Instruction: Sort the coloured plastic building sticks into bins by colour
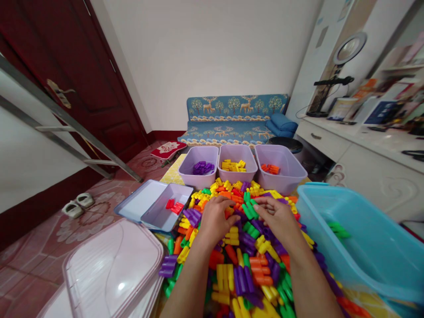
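Colourful plastic building blocks shaped like joined tubes (225,278) lie in a thick pile on the table, in yellow, purple, green, orange and red. My right hand (274,216) pinches a green block (250,208) between thumb and fingers, just above the heap. To its left, my left hand (217,216) hovers over the pile with thumb and index finger apart. Orange pieces show in that gap, and I see nothing held there. The undersides of its other fingers are hidden.
Behind the pile stand lilac bins with purple (198,180), yellow (236,177) and orange (281,183) blocks. A shallow lilac tray (155,218) at left holds red ones; a blue tub (361,251) at right holds green. Lids (112,269) lie front left. A sofa (232,128) is beyond.
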Tool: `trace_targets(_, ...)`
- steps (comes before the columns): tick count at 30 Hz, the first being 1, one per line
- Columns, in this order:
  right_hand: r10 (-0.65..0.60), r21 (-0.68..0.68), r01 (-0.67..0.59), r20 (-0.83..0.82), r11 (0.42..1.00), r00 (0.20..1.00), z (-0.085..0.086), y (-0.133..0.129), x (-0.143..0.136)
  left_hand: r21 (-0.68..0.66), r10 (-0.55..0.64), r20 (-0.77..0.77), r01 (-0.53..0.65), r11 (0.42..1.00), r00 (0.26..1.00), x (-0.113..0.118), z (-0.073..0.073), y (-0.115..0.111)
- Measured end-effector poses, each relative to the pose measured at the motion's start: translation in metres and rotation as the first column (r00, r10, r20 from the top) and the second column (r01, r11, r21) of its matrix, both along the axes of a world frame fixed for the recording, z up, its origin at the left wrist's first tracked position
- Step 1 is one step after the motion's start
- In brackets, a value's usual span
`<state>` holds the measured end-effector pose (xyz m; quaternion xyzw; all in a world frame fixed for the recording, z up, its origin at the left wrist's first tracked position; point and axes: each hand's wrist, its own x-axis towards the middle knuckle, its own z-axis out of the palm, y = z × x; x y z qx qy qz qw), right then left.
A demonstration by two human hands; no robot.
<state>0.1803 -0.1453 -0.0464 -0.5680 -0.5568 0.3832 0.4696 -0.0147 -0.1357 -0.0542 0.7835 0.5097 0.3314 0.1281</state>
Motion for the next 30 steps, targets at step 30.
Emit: trace_targets(30, -0.081, 0.135, 0.112, -0.219, 0.985, 0.972, 0.006, -0.005, -0.006, -0.150, -0.109, 0.515, 0.215, 0.965, 0.850, 0.010, 0.004, -0.006)
